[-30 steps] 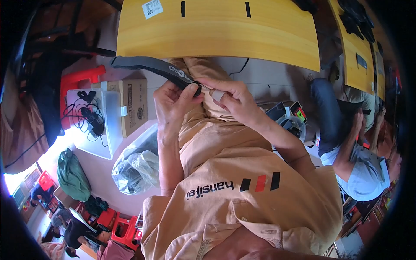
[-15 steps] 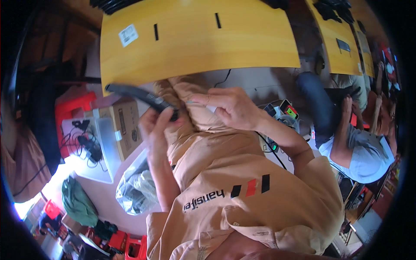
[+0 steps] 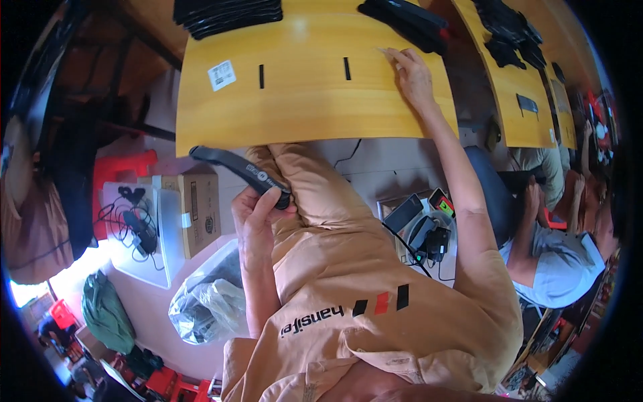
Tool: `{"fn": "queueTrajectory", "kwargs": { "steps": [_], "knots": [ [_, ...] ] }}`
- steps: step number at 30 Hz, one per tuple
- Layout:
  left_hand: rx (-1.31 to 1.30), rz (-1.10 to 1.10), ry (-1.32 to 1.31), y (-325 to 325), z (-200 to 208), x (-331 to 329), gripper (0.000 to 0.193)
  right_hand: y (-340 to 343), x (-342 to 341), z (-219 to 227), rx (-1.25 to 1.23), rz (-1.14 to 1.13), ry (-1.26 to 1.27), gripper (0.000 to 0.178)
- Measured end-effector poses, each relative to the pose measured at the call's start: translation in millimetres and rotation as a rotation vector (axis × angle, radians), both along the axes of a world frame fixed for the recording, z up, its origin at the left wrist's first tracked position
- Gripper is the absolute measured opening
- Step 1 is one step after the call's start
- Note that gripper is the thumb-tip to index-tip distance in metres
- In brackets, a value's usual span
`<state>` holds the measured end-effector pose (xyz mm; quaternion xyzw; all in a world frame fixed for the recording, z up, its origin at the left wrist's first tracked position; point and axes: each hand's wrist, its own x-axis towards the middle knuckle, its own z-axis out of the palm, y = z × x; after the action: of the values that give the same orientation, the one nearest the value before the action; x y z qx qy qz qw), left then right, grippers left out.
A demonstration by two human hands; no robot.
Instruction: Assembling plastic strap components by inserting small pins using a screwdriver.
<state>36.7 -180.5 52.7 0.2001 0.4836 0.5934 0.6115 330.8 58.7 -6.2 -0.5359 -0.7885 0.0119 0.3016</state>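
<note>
Item 1: blk fabric strap w/ white lettering (image 3: 231, 161), 1 pc., slightly curved. Loc.: my L hand (image 3: 258, 216), thumb pressed on near end, fingers closed beneath; far end points fwd & L, by table's near L corner.

Item 2: my R hand (image 3: 415, 77), arm stretched fwd over yellow wood-top table (image 3: 301, 110), R of ctr. Fingers part bent, thumb near index; small pale bit (image 3: 382, 50) at tips, can't tell if gripped.

On table: 2 short blk strips (image 3: 347, 68), apart; white label (image 3: 222, 75), L side; stack of flat blk pcs. (image 3: 228, 19), far L; blk bundle (image 3: 405, 25), far R, just beyond my R hand.

Floor, L: red stool (image 3: 127, 166); cardboard box (image 3: 201, 228); translucent bin (image 3: 172, 241) w/ blk cables (image 3: 139, 228); clear plastic bag (image 3: 211, 301).

My R side: blk adapter (image 3: 437, 242), beside my trousers (image 3: 328, 194).
</note>
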Motion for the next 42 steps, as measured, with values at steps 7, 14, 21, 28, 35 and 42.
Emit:
{"fn": "queueTrajectory", "kwargs": {
  "steps": [7,14,21,28,35,42],
  "knots": [
    [-0.044,-0.031,-0.001,5,1,2,0.016,12,10,-1,0.074,0.041,-0.019,0.025],
    [-0.052,-0.047,-0.011,6,-4,3,0.015,-100,-86,69,-0.460,0.652,0.387,0.013],
    [-0.102,-0.279,0.103,0,12,-1,0.015,-149,-131,85,-0.646,0.940,0.172,0.015],
    [-0.064,-0.408,0.055,-10,5,-8,0.013,-156,-130,89,-0.853,1.022,0.154,0.012],
    [-0.096,-0.517,-0.044,-9,9,-10,0.015,-153,-124,80,-1.198,1.170,0.367,0.019],
    [-0.084,-0.693,-0.216,-5,14,-14,0.021,-163,-115,89,-1.200,1.174,0.444,0.017]
  ]
}}
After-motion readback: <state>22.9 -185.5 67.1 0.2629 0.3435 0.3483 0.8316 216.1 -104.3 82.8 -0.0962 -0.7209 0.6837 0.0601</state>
